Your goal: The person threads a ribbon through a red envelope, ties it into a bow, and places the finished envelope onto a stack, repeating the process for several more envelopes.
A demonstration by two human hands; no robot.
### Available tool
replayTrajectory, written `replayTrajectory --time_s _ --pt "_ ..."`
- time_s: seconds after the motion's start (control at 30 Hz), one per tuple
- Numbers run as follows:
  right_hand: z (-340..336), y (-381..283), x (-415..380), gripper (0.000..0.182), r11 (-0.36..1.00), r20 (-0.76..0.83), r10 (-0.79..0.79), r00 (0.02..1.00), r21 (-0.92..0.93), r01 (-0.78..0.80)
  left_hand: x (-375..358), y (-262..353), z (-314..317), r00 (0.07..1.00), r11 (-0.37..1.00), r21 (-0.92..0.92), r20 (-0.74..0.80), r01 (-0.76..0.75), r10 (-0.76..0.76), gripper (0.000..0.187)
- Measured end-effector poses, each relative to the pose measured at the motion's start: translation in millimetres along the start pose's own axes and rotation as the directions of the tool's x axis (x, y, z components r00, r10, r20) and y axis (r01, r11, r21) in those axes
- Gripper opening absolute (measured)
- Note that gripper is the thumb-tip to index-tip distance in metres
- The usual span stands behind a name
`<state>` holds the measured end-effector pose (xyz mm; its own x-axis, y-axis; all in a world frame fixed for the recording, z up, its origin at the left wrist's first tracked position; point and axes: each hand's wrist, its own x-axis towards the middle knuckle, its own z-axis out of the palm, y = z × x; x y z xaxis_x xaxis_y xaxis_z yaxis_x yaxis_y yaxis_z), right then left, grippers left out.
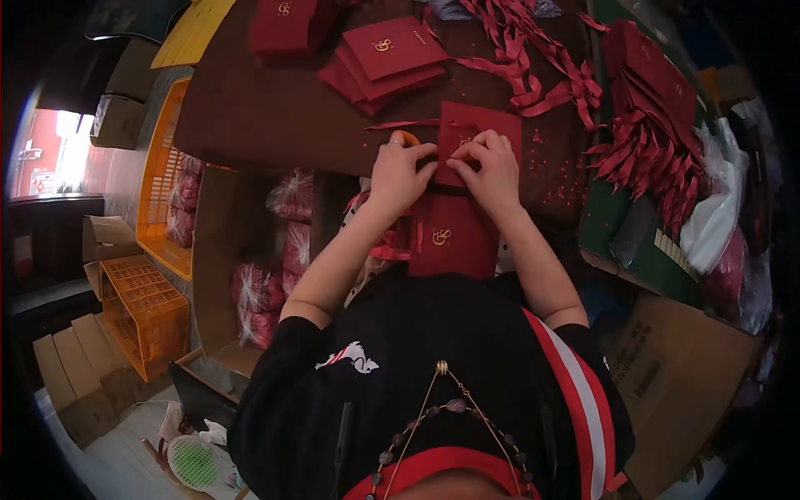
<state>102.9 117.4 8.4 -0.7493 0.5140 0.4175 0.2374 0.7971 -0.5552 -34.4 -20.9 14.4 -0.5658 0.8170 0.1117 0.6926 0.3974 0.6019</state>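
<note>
A dark red card or flat pouch (pixel 481 115) with gold print lies at the table's near edge, partly covered by my fingers. My left hand (pixel 402 172), with a ring and an orange finger cover, is pinched at its left edge. Thumb and forefinger of my right hand (pixel 490 173) are pinched together over the card. What sits between the fingertips is hidden. A thin red ribbon (pixel 404 125) runs left from the card, just above my left hand. Nearer my body, a second red pouch (pixel 454 237) with gold letters rests below my wrists.
On the brown-covered table (pixel 250 108) are stacked red cards (pixel 396 50), tangled red ribbons (pixel 525 71) and red scraps. Ribboned pouches (pixel 650 92) are piled at right. Bagged red goods (pixel 258 292) fill a cardboard box on the left, beside orange crates (pixel 146 308).
</note>
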Motion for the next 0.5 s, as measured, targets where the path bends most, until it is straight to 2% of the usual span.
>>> replayTrajectory --time_s 0.03,0.1,0.17,0.2,0.23,0.3,0.33,0.5 --pt "2.1 3.3 -0.2 0.016 0.999 0.01 0.024 1.0 0.036 -0.025 1.9 -0.5 -1.2 1.0 1.0 0.003 -0.003 0.002 -0.002 0.028" --pt "1.2 5.4 0.0 0.017 0.996 0.015 0.052 0.999 0.067 -0.053 9.3 -1.0 -1.7 0.998 0.991 -0.133 0.06 -0.001 0.009 0.029" --pt "-2.1 6.5 1.8 0.016 0.977 0.048 0.102 0.994 0.181 -0.109 10.3 -4.2 6.8 0.998 0.985 -0.172 0.062 -0.015 0.026 0.028" --pt "-3.2 6.9 2.0 0.016 0.977 0.05 0.101 0.994 0.181 -0.109 9.5 -2.4 7.4 0.997 0.978 -0.208 0.065 -0.021 0.035 0.027" --pt "-3.9 7.6 2.7 0.017 0.975 0.065 0.104 0.992 0.188 -0.115 6.9 1.3 9.5 0.997 0.978 -0.208 0.064 -0.018 0.032 0.027" --pt "-4.2 8.4 2.0 0.017 0.973 0.085 0.107 0.991 0.195 -0.122 -1.0 12.8 14.1 1.0 0.999 -0.046 0.015 -0.014 0.015 0.023" --pt "-4.0 8.9 1.4 0.017 0.972 0.075 0.093 0.993 0.211 -0.107 -1.9 13.4 15.3 0.999 0.999 -0.026 -0.003 -0.043 0.043 0.02" --pt "-2.8 10.1 1.4 0.018 0.963 0.08 0.114 0.99 0.235 -0.13 -3.3 8.2 20.7 0.997 0.996 -0.046 -0.022 -0.077 0.076 0.02"
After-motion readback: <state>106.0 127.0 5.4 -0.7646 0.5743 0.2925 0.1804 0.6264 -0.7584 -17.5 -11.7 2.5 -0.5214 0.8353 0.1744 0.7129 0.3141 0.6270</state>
